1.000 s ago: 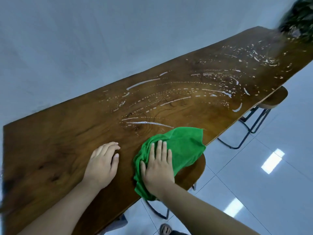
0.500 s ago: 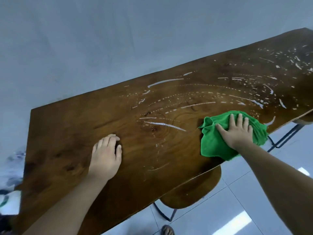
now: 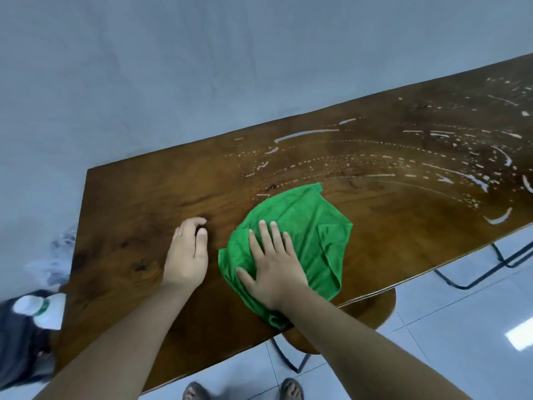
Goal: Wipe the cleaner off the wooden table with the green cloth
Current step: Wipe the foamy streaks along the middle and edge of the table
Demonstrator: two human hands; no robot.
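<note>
The long wooden table (image 3: 138, 215) runs from lower left to upper right along a grey wall. White streaks and dots of cleaner (image 3: 360, 160) cover its middle and right part. The green cloth (image 3: 314, 226) lies spread near the front edge. My right hand (image 3: 271, 269) presses flat on the cloth's near left part, fingers straight and spread. My left hand (image 3: 187, 252) rests on the bare wood just left of the cloth, fingers together and slightly bent at the tips. The wood to the right of the cloth looks wiped.
A wooden stool (image 3: 375, 310) on black metal legs stands under the table's front edge. Another black metal frame (image 3: 490, 269) shows at the right. A white bottle (image 3: 43, 310) is off the table's left end. My sandalled feet (image 3: 242, 391) stand on pale tiles.
My right hand has swept the green cloth back leftwards from the right part of the table to beside my left hand. The left hand stays in place.
</note>
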